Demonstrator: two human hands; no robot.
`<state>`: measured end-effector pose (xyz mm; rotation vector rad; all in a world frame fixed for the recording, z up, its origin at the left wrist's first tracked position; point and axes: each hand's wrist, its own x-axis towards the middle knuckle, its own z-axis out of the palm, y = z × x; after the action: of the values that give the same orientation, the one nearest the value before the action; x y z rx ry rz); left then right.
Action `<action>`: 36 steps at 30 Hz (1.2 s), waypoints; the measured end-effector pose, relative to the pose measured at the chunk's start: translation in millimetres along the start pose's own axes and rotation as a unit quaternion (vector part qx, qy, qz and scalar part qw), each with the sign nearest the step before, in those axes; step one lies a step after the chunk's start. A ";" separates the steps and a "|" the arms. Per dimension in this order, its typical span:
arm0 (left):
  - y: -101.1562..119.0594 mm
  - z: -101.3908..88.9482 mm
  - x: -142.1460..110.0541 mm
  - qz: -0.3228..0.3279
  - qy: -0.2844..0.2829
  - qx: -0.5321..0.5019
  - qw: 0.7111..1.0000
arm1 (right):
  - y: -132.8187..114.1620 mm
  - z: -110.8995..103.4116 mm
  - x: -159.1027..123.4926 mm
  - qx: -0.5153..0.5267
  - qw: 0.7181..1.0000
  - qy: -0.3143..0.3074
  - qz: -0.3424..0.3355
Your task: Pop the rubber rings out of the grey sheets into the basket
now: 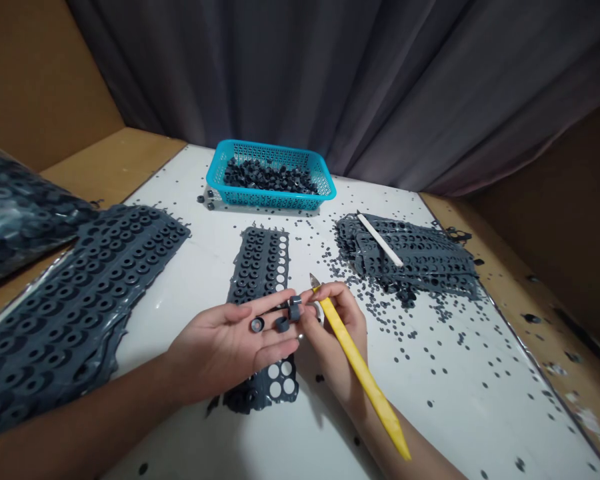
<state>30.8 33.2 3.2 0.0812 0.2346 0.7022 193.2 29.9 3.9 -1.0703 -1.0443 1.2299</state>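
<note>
Palm up, my left hand [223,350] carries several small dark grey rubber bushings [282,325] on its outstretched fingers. My right hand [353,317] grips a slim yellow-handled cutter [365,377], its pointed metal tip facing away from me. The right thumb and fingertips touch the bushings at the left fingertips. Beneath both hands lies a moulded rubber sheet [255,263] with rows of bushings in it. Round holes run down its right column and lower right corner; my left hand hides its middle.
A blue basket [330,194] at the back contains many loose bushings. Larger sheets [115,260] lie left beside a filled plastic bag [25,207]. On the right, a white stick [380,239] rests on stacked punched sheets [425,257], with small black discs scattered around.
</note>
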 end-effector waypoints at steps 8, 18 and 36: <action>-2.1 0.8 1.3 0.001 0.047 0.041 0.998 | 0.5 -0.4 -0.6 -0.004 1.000 -0.007 -0.001; 1.0 -1.8 1.7 -0.011 0.010 0.030 0.999 | -2.7 0.5 -2.7 -0.015 1.000 -0.008 -0.014; 2.0 0.4 0.3 -0.031 -0.001 0.074 0.997 | -12.5 1.8 -11.1 -0.037 0.999 -0.026 -0.026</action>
<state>29.9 35.0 3.8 0.2145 0.2848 0.6218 193.1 18.4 16.3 -1.0654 -1.1586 1.1901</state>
